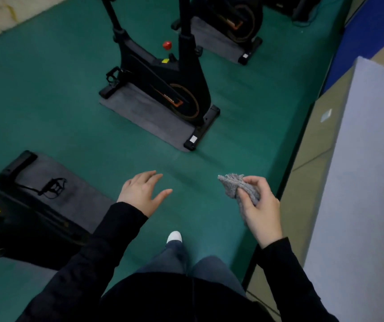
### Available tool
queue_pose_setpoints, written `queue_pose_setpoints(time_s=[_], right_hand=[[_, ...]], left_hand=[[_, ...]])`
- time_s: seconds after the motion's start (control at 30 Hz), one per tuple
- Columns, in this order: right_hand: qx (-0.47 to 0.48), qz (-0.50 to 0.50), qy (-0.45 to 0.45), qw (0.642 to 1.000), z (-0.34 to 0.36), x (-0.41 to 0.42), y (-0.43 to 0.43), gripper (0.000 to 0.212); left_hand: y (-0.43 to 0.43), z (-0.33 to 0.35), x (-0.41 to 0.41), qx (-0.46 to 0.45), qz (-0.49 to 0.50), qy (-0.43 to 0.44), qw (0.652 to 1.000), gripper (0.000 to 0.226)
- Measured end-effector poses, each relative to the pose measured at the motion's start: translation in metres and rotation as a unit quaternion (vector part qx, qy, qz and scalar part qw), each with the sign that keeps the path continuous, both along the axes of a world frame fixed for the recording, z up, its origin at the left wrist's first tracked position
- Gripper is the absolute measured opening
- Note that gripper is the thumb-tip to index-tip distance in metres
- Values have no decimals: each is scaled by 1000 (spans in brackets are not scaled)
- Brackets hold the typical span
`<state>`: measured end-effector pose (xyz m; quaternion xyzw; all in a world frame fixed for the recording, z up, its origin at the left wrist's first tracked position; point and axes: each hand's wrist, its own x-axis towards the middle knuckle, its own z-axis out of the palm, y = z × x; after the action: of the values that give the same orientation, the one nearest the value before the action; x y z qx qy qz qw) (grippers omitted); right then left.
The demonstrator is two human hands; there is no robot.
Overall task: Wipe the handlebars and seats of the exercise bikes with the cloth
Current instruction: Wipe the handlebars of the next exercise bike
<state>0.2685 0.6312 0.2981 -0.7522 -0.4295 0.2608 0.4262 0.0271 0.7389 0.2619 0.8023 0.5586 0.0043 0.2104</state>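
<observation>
— What have you got in front of you?

— My right hand [259, 206] is closed around a bunched grey cloth [238, 189], one corner sticking out past my thumb. My left hand [143, 194] is spread, palm down, holding nothing, above the green floor [47, 94].

— And the bikes?

— One black exercise bike [163, 77] stands ahead on a grey mat [144, 112], a red knob [167, 45] on its frame. Another bike [12, 212] sits close at my left. Handlebars and seats are out of frame.

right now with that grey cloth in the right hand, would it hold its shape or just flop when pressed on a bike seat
Probably flops: the grey cloth is bunched in the right hand, with a corner sticking out and a tail hanging below. Its nubby, knitted-looking surface suggests it should grip rather than slide. It looks light, held by fingertips alone.
</observation>
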Motion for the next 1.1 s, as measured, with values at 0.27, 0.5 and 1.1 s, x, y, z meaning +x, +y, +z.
queue_pose_setpoints(time_s=[0.27,0.5,1.1], right_hand=[[-6,107,-10,994,-1,-11,102,20],[10,201,-14,980,-5,-2,207,21],[0,388,17,922,4,-1,434,21]], left_hand=[[52,-1,-31,-24,94,20,995,59],[92,-9,-35,-41,195,24,980,59],[211,2,3,-25,351,52,934,61]])
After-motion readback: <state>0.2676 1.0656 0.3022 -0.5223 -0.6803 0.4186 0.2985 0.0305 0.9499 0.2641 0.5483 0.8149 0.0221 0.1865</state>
